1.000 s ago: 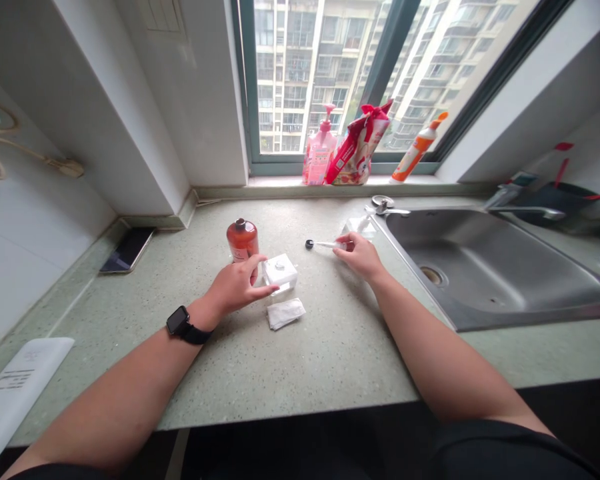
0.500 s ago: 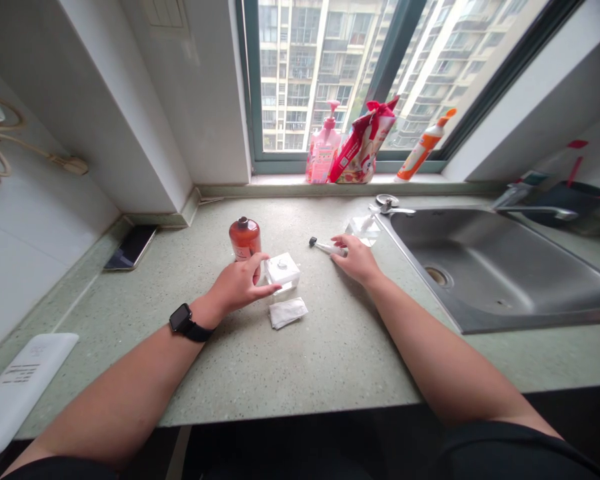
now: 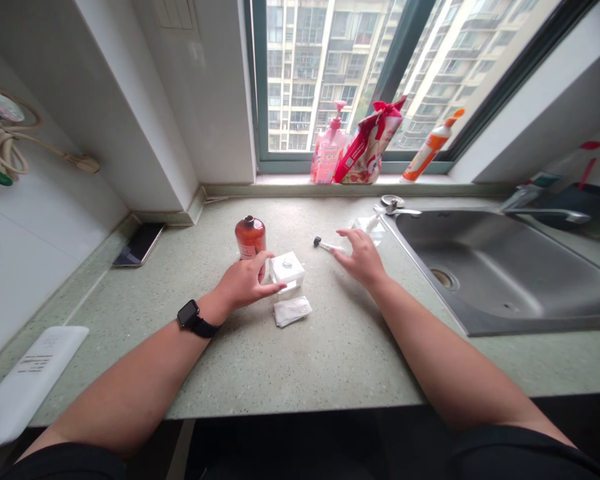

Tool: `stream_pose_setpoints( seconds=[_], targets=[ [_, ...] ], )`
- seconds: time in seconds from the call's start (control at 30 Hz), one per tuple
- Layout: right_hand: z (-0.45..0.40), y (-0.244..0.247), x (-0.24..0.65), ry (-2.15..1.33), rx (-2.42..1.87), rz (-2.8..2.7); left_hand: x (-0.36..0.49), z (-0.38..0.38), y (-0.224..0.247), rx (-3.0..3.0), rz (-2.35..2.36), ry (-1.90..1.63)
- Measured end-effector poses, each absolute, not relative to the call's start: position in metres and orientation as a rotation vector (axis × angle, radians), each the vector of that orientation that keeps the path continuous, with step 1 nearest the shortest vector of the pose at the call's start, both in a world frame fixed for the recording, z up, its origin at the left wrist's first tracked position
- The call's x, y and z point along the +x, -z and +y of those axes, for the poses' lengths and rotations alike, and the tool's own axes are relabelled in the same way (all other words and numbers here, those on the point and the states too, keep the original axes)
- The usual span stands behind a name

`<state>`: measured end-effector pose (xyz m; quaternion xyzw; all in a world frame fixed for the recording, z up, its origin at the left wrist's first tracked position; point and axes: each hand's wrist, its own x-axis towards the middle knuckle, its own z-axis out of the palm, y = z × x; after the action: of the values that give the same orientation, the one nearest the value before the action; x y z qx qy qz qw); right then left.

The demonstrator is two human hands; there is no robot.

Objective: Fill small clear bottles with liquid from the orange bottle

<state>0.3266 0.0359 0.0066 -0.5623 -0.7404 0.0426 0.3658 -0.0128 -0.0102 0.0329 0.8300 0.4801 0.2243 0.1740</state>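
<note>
My left hand [image 3: 243, 283] rests around the left side of a clear square container with a white top [image 3: 287, 269], thumb and forefinger on two of its sides. Just behind that hand stands an amber bottle [image 3: 251, 237] with an uncapped neck. A folded white cloth or tissue [image 3: 293, 311] lies in front of the container. My right hand [image 3: 361, 257] is spread, thumb and fingers apart, over a slim clear tube with a black cap [image 3: 317, 241] lying on the counter. Another clear piece [image 3: 375, 230] sits behind the right hand, partly hidden.
A steel sink [image 3: 510, 280] with a faucet lies to the right. On the left are a phone [image 3: 139, 245] and a white slab-like device [image 3: 33, 380]. A pink pump bottle [image 3: 329, 157], red bag [image 3: 370, 147] and orange-white bottle [image 3: 430, 150] stand on the sill.
My right hand's fingers have opened wider and come away from the black-capped tube. The left hand keeps its place at the container. The whole view has shifted slightly.
</note>
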Motion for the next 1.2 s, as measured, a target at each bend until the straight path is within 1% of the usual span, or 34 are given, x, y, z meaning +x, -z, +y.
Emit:
stream_pose_setpoints(
  seconds=[0.1, 0.2, 0.33, 0.4, 0.47, 0.6, 0.7, 0.83, 1.03, 1.2],
  targets=[
    [0.025, -0.013, 0.312, -0.294, -1.21, -1.932, -0.014, -0.012, -0.034, 2.369, 1.34, -0.684],
    [0.015, -0.007, 0.289, -0.623, -1.037, -1.983, -0.018, -0.014, -0.035, 2.389, 1.307, -0.899],
    [0.013, 0.008, 0.264, -0.942, -1.061, -2.047, -0.026, -0.012, -0.033, 2.268, 1.375, -1.368],
    [0.015, 0.009, 0.257, -0.995, -1.116, -2.077, -0.03, -0.006, -0.031, 2.18, 1.469, -1.553],
    [0.017, 0.007, 0.253, -0.999, -1.122, -2.109, -0.034, 0.004, -0.027, 2.112, 1.544, -1.644],
    [0.021, 0.002, 0.253, -1.054, -1.039, -2.123, -0.041, 0.024, -0.014, 1.938, 1.56, -1.615],
    [0.023, 0.005, 0.255, -1.098, -1.011, -2.091, -0.044, 0.036, -0.002, 1.819, 1.468, -1.479],
    [0.024, 0.01, 0.26, -1.073, -0.991, -2.112, -0.044, 0.043, 0.007, 1.747, 1.329, -1.307],
    [0.024, 0.009, 0.26, -1.111, -1.032, -2.07, -0.041, 0.04, 0.005, 1.735, 1.263, -1.303],
    [0.023, 0.012, 0.258, -1.196, -1.004, -1.884, -0.038, 0.036, -0.001, 1.744, 1.245, -1.286]
  ],
)
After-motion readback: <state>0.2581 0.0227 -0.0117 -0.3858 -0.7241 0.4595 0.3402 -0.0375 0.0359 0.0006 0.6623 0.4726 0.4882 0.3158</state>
